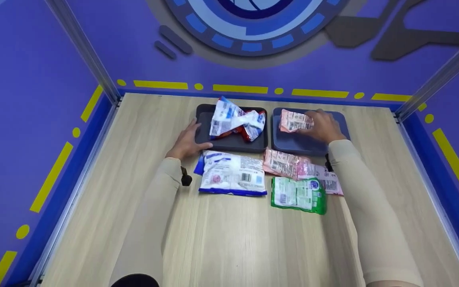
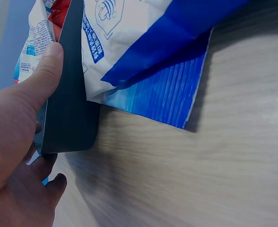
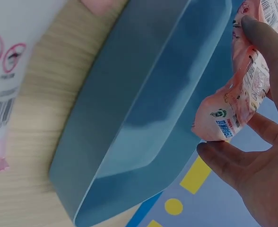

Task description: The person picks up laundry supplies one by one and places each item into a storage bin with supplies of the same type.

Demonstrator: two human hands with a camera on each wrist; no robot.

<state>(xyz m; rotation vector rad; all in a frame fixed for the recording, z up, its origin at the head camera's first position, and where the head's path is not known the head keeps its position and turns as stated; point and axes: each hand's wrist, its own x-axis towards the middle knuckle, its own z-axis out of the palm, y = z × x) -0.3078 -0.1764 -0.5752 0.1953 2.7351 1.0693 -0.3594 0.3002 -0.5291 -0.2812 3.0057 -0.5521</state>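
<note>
My right hand [image 1: 323, 125] pinches a crinkled pink packet [image 3: 245, 92] between thumb and fingers over the blue-grey tray [image 1: 305, 148]. At the dark tray's [image 1: 233, 144] front left corner is my left hand [image 1: 187, 141]. In the left wrist view its thumb [image 2: 47, 71] lies along the tray's wall and its fingers bend round the corner. Inside that tray rests a twisted white, blue and red packet [image 1: 229, 119]. A large white and blue packet [image 1: 231, 173] lies flat in front of it.
In front of the right tray lie another pink packet [image 1: 281, 163], a pale pink packet [image 1: 331, 181] partly behind the right sleeve, and a green and white packet [image 1: 299, 195]. Blue panels [image 1: 134, 48] enclose the wooden table [image 1: 229, 243] at the back and sides.
</note>
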